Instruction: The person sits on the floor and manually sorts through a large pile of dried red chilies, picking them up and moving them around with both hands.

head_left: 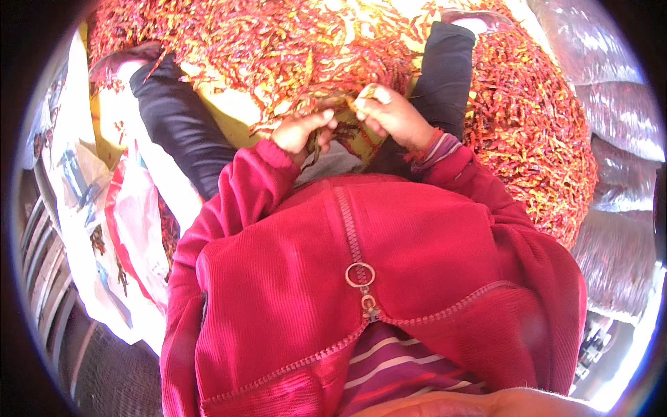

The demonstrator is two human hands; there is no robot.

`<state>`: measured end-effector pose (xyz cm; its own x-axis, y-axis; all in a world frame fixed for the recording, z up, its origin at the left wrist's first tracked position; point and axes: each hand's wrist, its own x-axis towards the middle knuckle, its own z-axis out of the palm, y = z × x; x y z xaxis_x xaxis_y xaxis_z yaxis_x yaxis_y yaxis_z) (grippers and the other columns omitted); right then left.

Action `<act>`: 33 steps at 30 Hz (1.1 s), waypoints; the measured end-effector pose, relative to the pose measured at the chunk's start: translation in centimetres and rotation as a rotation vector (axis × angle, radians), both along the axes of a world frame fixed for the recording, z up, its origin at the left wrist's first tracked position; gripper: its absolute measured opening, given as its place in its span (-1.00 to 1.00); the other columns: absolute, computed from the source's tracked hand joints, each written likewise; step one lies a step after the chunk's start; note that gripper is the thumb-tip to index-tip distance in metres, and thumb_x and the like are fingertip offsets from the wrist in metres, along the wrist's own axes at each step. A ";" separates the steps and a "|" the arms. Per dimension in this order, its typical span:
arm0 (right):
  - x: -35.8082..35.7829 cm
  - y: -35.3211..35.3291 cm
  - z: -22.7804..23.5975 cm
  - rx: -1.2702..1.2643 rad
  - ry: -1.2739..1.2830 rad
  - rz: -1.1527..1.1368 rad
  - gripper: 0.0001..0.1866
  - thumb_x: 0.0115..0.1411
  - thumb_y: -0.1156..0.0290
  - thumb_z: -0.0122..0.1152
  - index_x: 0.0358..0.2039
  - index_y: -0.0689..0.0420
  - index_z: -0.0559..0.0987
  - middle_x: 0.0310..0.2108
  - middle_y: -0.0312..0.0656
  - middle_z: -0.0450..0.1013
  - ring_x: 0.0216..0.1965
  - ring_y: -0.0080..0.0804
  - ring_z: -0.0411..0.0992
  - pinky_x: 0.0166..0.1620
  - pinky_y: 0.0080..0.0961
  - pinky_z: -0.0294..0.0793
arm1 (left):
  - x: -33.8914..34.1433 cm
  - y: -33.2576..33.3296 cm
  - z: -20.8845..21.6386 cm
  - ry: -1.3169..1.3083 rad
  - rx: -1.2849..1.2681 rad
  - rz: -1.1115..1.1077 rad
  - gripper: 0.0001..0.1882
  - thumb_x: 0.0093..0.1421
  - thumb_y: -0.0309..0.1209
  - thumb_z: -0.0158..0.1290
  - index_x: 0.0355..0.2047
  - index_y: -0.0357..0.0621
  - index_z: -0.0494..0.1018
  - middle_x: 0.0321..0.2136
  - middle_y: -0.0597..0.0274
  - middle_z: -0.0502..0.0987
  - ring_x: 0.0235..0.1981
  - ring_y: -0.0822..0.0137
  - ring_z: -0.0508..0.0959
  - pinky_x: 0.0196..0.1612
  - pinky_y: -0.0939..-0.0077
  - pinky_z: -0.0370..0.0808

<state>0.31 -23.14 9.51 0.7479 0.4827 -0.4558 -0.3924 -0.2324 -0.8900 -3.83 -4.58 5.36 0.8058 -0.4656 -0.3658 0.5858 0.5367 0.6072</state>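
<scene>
A wide heap of dried red chili peppers (278, 52) spreads in front of me and between my outstretched legs. Over its near edge, my left hand (300, 132) is closed, thumb uppermost, on a brownish, withered chili pepper (314, 149) that hangs below the fingers. My right hand (394, 118) is close beside it, with thumb and fingers pinched together. A thin brownish-yellow piece shows at its fingertips, towards the left hand; bright light hides whether both hands grip the same piece.
My dark-trousered legs (179, 115) flank the hands, over a yellow sheet (233, 104). More chilies (531, 139) are heaped on the right, beside shiny, clear-wrapped bundles (618, 125). White and red plastic bags (135, 222) lie at the left, near dark slatted crates (45, 257).
</scene>
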 end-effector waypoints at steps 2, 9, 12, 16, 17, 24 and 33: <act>-1.0 1.8 0.6 -0.015 -0.136 0.170 -0.83 0.08 0.32 -0.13 -0.39 0.15 0.32 -0.63 -0.38 0.26 -0.69 -0.68 0.21 -0.66 -0.75 0.20 | 0.3 0.1 -0.1 0.031 -0.069 0.072 -0.68 0.01 -0.33 -0.09 -0.22 -0.20 0.27 -0.56 0.27 0.37 -0.69 0.47 0.29 -0.65 0.62 0.27; 1.1 4.6 1.0 -0.168 -0.144 0.317 -0.80 0.10 0.30 -0.14 -0.45 0.18 0.32 -0.64 -0.35 0.24 -0.67 -0.65 0.20 -0.60 -0.72 0.23 | 0.2 4.2 1.9 -0.072 0.066 0.189 -0.83 0.04 -0.39 -0.13 -0.36 -0.18 0.31 -0.63 0.32 0.33 -0.77 0.56 0.21 -0.74 0.74 0.19; 1.4 5.4 -1.7 -0.196 -0.654 0.465 -0.80 0.05 0.33 -0.11 -0.45 0.22 0.34 -0.65 -0.22 0.30 -0.61 -0.44 0.27 -0.49 -0.50 0.27 | -0.6 3.8 4.1 -0.311 0.430 0.012 -0.77 0.03 -0.44 -0.12 -0.24 -0.08 0.30 -0.65 0.44 0.32 -0.77 0.67 0.16 -0.74 0.79 0.11; -0.6 8.5 1.2 0.047 -0.693 0.616 -0.68 -0.05 0.54 -0.13 -0.20 0.19 0.32 -0.39 -0.14 0.36 -0.37 -0.44 0.32 -0.27 -0.50 0.28 | -2.9 4.2 3.8 -0.931 1.112 0.159 -0.85 0.00 -0.48 -0.09 -0.36 -0.14 0.34 -0.55 0.24 0.41 -0.49 0.48 0.40 -0.39 0.62 0.35; -1.5 9.4 2.6 -0.053 -0.543 0.621 -0.70 -0.04 0.52 -0.11 -0.22 0.20 0.32 -0.41 -0.16 0.35 -0.38 -0.48 0.30 -0.29 -0.53 0.28 | -3.6 4.8 4.2 -0.867 1.097 0.157 -0.88 0.00 -0.45 -0.09 -0.40 -0.12 0.35 -0.56 0.21 0.40 -0.51 0.49 0.40 -0.39 0.63 0.35; -3.9 11.1 6.2 -0.011 -0.426 0.690 -0.77 0.00 0.42 -0.03 -0.31 0.23 0.33 -0.47 -0.25 0.28 -0.43 -0.59 0.26 -0.35 -0.66 0.28 | -10.9 11.6 8.8 -0.463 0.725 0.520 -0.79 -0.02 -0.48 -0.08 -0.35 -0.32 0.31 -0.49 0.15 0.43 -0.41 0.35 0.44 -0.40 0.60 0.40; -3.6 10.1 5.3 0.009 -0.285 0.717 -0.82 0.04 0.48 -0.08 -0.33 0.28 0.34 -0.42 -0.25 0.28 -0.39 -0.57 0.28 -0.32 -0.68 0.29 | -21.0 18.9 14.3 -0.070 2.081 0.321 -0.57 -0.09 -0.24 0.03 -0.17 -0.03 0.29 -0.65 0.19 0.43 -0.59 0.36 0.46 -0.49 0.49 0.38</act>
<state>-3.27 -13.01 14.81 0.3387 0.8962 -0.2865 0.0961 -0.3359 -0.9370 -24.86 14.33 19.68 0.7875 0.6162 -0.0118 0.5881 -0.7456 0.3132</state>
